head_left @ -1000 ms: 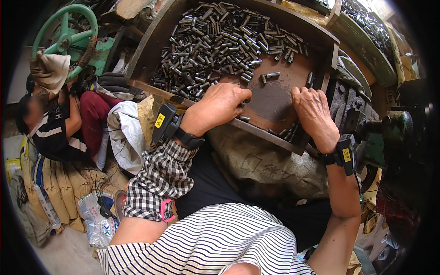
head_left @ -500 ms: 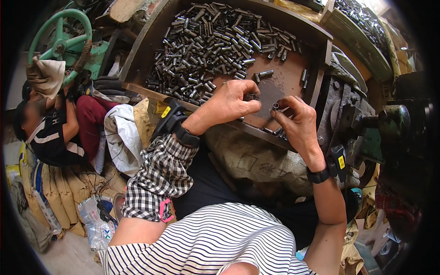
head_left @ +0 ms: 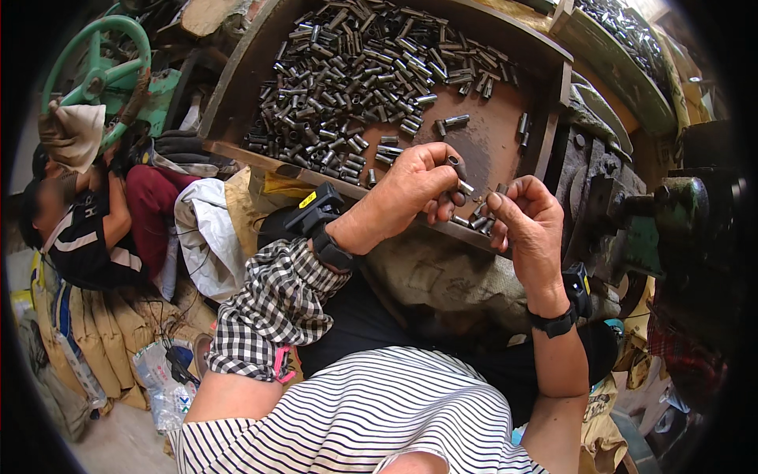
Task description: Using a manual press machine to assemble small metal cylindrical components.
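Note:
A shallow wooden tray [head_left: 245, 162] holds a heap of short metal tubes [head_left: 347, 87], thickest toward its far left. Over the tray's near edge, my left hand [head_left: 414, 189] is closed around a short metal tube [head_left: 466, 188], whose bright end sticks out past the fingers. Just to the right, my right hand [head_left: 529, 209] pinches another small tube [head_left: 501, 189] between thumb and fingers, which partly cover it. Several loose tubes [head_left: 480, 221] lie in the near corner between the two hands.
A dark, greasy machine [head_left: 671, 213] stands close on the right. At the left are a green handwheel [head_left: 95, 79] and a crouching person [head_left: 87, 221] beside stacked brown sacks [head_left: 103, 332]. Another wooden bin [head_left: 624, 79] of metal pieces sits at the far right.
Both hands have come slightly nearer to me, the right also moving a little rightward. Bright tube ends now show at the left fingers. More loose tubes are visible near the tray's front edge.

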